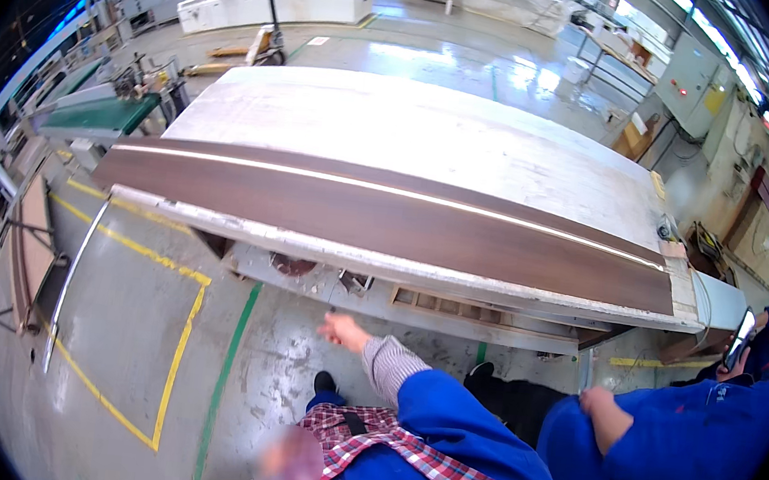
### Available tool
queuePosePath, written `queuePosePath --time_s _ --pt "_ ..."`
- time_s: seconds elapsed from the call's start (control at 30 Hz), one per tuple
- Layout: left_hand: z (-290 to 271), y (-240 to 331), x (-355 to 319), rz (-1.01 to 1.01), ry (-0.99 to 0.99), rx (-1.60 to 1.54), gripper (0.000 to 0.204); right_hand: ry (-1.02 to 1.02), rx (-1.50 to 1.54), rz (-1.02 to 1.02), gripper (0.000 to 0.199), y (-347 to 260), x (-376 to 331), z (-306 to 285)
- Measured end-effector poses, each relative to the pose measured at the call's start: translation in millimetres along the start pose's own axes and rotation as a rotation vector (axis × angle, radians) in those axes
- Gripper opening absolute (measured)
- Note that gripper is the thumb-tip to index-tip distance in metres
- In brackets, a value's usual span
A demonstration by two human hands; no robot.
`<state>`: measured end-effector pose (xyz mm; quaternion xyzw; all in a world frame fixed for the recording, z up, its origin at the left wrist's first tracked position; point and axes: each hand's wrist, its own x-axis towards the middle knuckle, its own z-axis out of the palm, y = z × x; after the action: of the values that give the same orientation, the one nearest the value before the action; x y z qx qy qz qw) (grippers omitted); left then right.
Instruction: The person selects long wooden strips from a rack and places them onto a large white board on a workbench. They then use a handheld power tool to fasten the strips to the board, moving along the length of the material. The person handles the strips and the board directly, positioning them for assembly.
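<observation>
A long dark-brown panel point(386, 224) with a bright lengthwise strip lies along the near side of a white-topped workbench point(369, 117). My right hand point(344, 331) reaches out from a striped cuff and blue sleeve, just short of the bench's lower shelf. Its fingers look partly curled, and a tiny dark thing shows at the fingertips, too small to name. Low in the picture, beside my red plaid apron point(463, 478), my left hand point(281, 463) is covered by a blur, so its fingers do not show.
Close by on the right, a co-worker in blue point(663, 447) holds a dark handheld device point(742, 336). Under the bench sits a shelf with a slatted wooden tray point(448, 306). A leaning rack point(26, 259) stands left; a pallet jack point(271, 27) is behind the bench.
</observation>
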<state>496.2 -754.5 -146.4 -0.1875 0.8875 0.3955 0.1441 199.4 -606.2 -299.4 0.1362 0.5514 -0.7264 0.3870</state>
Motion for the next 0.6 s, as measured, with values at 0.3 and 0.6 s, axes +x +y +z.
queuePosePath --time_s 0.3,0.6 --pt "-97.8 78.8 155.0 0.29 -0.159 0.271 0.023 0.33 0.174 0.228 0.019 92.0 -43.2 -92.2" --pt "-87.4 34.0 224.0 0.558 -0.059 0.214 0.028 0.442 0.223 0.376 0.021 74.5 -54.3 -61.0"
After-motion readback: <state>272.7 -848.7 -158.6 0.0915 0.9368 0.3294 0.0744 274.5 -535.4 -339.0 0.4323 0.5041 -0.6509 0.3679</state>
